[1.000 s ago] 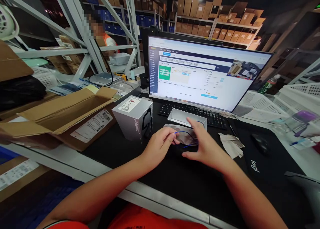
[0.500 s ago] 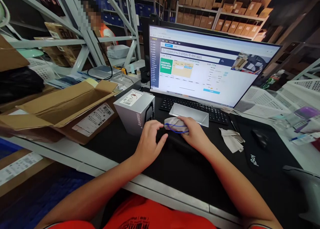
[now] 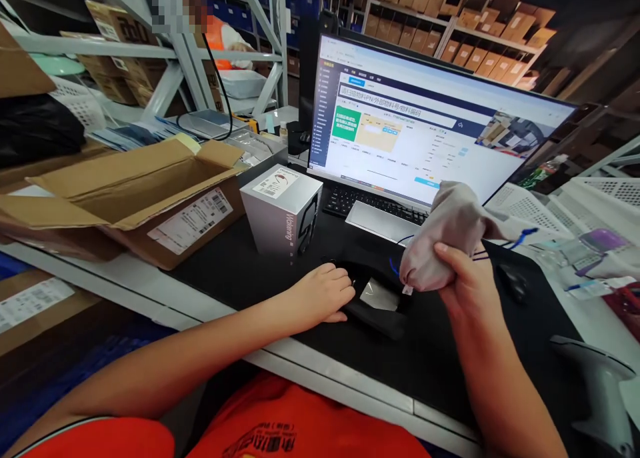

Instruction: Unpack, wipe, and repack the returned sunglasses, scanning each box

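My right hand (image 3: 473, 281) is closed around a grey drawstring pouch (image 3: 440, 238) with blue cords, lifted above the desk on the right. The pouch bulges; what it contains is hidden. Lower and to the left, my left hand (image 3: 327, 293) has its fingers curled over the left edge of a black molded insert (image 3: 385, 325) on the dark mat. A shiny clear packet (image 3: 379, 295) rests in the insert's hollow. Behind my left hand stands a silver-grey printed box (image 3: 273, 221). A pale, shallow box part (image 3: 377, 221) lies before the keyboard (image 3: 345, 203).
An open cardboard carton (image 3: 190, 211) stands at the left. The monitor (image 3: 400, 125) rises behind the keyboard. At the right are a mouse (image 3: 511, 283), white baskets (image 3: 595, 208) and a handheld scanner (image 3: 597, 385). A person in orange (image 3: 220, 41) is beyond the metal frame.
My right hand has raised the grey pouch up and to the right, away from the insert. My left hand, fingers apart before, has moved slightly right and down and curled onto the insert's edge.
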A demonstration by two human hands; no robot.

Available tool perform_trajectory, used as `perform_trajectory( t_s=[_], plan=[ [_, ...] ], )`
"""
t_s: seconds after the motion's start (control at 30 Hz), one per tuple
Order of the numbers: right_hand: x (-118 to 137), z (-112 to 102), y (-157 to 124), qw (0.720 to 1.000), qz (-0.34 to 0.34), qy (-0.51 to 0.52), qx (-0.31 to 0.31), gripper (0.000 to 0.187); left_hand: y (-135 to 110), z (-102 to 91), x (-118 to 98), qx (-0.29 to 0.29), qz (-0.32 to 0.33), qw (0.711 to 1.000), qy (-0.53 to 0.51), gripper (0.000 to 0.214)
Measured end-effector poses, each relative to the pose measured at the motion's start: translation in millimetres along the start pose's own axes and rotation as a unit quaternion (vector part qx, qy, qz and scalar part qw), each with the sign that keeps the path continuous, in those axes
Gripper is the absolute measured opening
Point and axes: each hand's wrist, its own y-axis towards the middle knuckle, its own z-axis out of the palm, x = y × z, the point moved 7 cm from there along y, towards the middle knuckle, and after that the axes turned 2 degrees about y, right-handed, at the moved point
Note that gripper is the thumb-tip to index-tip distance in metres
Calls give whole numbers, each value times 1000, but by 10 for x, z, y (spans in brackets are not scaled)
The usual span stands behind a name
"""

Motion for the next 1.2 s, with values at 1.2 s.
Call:
perform_trajectory(
  t_s=[1.2],
  plan=[
    [-234, -365, -949, 775, 48, -487, 399, 54, -353, -116, -25, -74, -172, 978, -92, 67]
  ],
)
